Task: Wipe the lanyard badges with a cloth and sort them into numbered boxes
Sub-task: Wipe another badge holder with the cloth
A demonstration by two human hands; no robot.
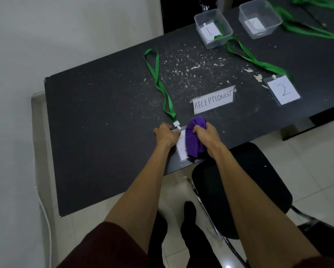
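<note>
A person standing at a dark, white-flecked table (104,113) wipes a badge (182,151) lying at the near edge. The right hand (206,134) is closed in a fist around a bunched purple cloth (194,139), which is pressed on the right half of the badge and covers most of its handwritten number. The left hand (165,135) steadies the badge from the left, fingers bent onto its upper corner beside the white clip (176,125). From the clip a green lanyard (158,84) trails away across the table, ending in a loop near the far left edge.

Just beyond the cloth stands a folded paper sign (213,102) reading "RECEPTIONIST". To the right lies a second badge (284,90) marked "2", face up, its own green strap (253,59) running back toward the boxes. Two clear plastic boxes sit at the far side: box 1 (200,18), holding a card marked "1" and a piece of green strap, and a second box (274,25) to its right, whose label is blurred. More green lanyards (317,31) lie at the far right. A black chair (249,180) stands on the tiled floor under the table's near edge.
</note>
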